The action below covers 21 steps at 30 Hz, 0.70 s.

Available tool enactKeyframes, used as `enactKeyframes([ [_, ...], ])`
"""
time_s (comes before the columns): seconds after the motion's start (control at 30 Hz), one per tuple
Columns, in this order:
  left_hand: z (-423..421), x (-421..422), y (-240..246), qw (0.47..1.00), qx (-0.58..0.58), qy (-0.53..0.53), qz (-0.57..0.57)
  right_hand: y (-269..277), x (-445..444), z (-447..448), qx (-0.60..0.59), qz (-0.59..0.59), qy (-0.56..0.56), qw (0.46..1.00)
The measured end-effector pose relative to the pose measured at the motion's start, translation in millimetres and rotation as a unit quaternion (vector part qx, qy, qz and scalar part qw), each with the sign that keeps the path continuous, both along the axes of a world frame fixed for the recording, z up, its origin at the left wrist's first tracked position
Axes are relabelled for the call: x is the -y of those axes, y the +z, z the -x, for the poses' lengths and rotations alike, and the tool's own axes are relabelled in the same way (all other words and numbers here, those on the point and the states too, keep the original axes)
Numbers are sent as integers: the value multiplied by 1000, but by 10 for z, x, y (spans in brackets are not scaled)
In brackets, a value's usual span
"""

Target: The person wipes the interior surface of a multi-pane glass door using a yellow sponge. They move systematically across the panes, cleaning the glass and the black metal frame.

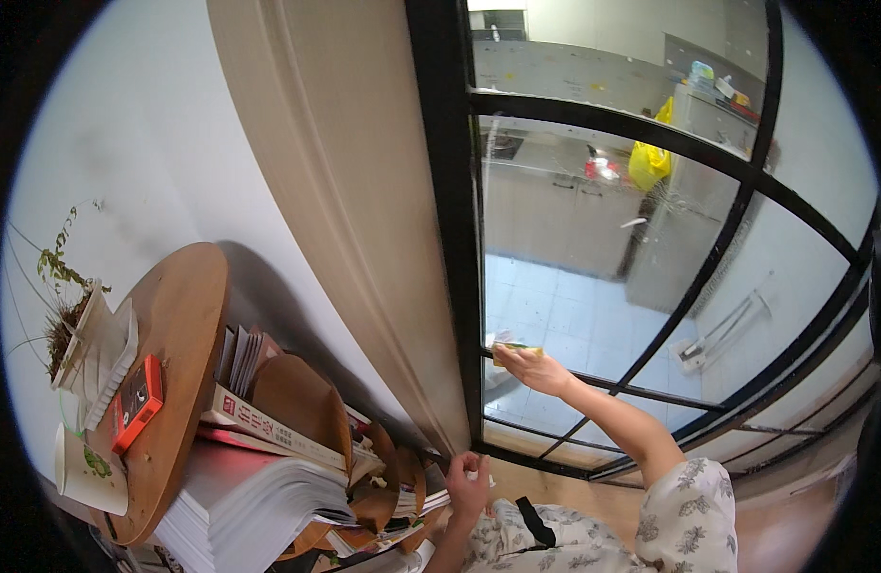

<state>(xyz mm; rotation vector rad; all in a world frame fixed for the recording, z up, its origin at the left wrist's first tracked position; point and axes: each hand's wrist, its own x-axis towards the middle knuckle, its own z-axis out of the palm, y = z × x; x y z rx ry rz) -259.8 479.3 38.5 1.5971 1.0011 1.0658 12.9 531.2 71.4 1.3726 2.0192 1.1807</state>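
Note:
My right hand (533, 367) presses a yellow and green cloth or sponge (518, 349) against the black-framed glass door (669, 157), at a horizontal bar near the door's left edge. Its fingers lie over the yellow piece. My left hand (469, 483) is low, at the foot of the beige door casing (354, 251), beside the shelf. Its fingers are curled around a small white thing, perhaps a tissue or cloth, mostly hidden. White streaks and specks mark the glass.
A wooden corner shelf (190, 301) at left bears a potted plant (72, 336), an orange-red box (138, 403), a paper cup (90, 469) and several books (269, 430). Through the glass show a kitchen counter (548, 154), a yellow plastic bag (649, 165) and a tiled floor (548, 294).

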Motion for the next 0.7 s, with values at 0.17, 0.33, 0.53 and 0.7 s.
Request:
enactKeyframes([
  [0.17,42,-24,122,998,10,30,-56,473,174,-94,-111,-88,-66,988],
  [0.33,154,-13,-138,999,-3,35,-10,2264,314,-222,-167,-393,-43,903],
  [0.53,-171,58,6,999,-3,-54,3,1162,-48,-201,-210,-292,-53,932],
  [0.7,-86,31,91,998,-46,-38,-3,-193,561,-167,-122,-62,-85,987],
])
